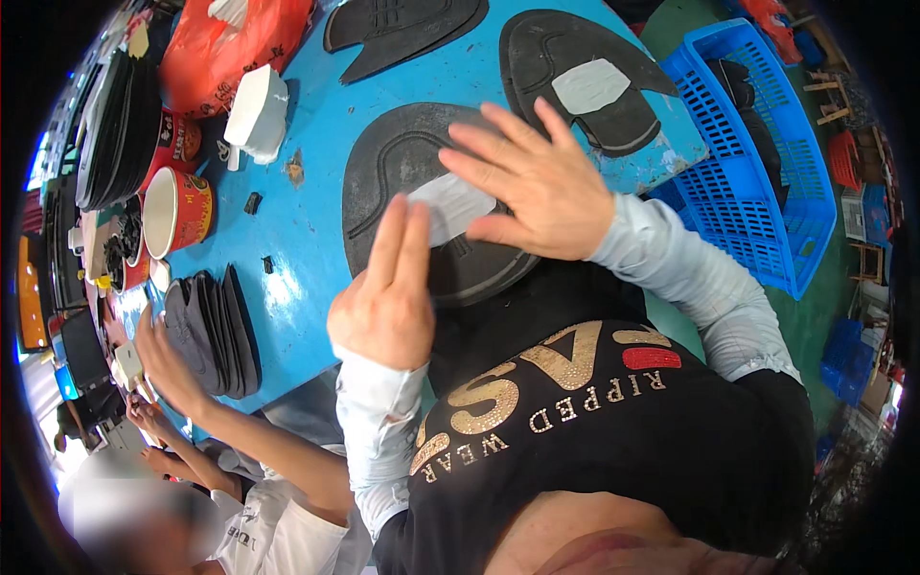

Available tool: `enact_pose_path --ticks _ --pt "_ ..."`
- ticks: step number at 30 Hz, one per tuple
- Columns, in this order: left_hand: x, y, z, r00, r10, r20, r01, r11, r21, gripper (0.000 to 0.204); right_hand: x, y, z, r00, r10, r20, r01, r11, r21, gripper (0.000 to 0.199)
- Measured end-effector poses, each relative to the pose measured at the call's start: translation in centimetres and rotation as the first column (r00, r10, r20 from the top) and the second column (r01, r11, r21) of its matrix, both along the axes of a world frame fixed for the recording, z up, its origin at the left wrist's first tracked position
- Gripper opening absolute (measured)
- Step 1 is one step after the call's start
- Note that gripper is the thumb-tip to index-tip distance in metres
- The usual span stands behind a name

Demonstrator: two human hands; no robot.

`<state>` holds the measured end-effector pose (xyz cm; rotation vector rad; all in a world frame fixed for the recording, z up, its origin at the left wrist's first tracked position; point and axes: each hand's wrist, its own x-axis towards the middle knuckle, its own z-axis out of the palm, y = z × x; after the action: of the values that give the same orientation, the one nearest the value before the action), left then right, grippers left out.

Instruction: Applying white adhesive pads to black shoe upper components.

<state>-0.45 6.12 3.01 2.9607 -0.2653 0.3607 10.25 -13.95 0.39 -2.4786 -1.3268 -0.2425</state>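
Note:
A flat black shoe-upper piece [383, 153] with curved raised lines lies on the blue table in front of me. On its middle is a pale rectangular patch [450, 206]. My left hand [385, 307] is at the patch's left edge, its index and middle fingers stretched out together and the others folded. Above the patch's right side my right hand [537, 182] is spread, palm down, hiding part of the piece. Whether the fingertips press on it, I cannot tell. Neither hand holds anything. Farther right lies a similar black piece [532, 57] with its own pale patch [590, 86].
More black pieces [407, 29] lie at the table's far side. Left stand a white block-shaped container [257, 113], a paper tub [177, 213] and stacked black pieces [213, 331]. A co-worker's hand [168, 364] reaches in beside them. A blue crate [757, 153] stands right.

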Motion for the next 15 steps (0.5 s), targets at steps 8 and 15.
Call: enact_pose_path --ticks 8,15 --pt "0.4 0.0 -1.3 0.996 0.077 0.050 -0.069 0.985 -0.156 0.055 0.2 -0.3 -1.4 0.955 -0.294 0.047 0.274 0.929 0.248 0.058" --pt "-3.2 0.2 -1.7 0.932 0.268 0.243 -0.084 0.815 -0.573 0.053 0.9 -0.1 -2.1 0.930 -0.298 -0.216 0.364 0.837 0.409 0.041"
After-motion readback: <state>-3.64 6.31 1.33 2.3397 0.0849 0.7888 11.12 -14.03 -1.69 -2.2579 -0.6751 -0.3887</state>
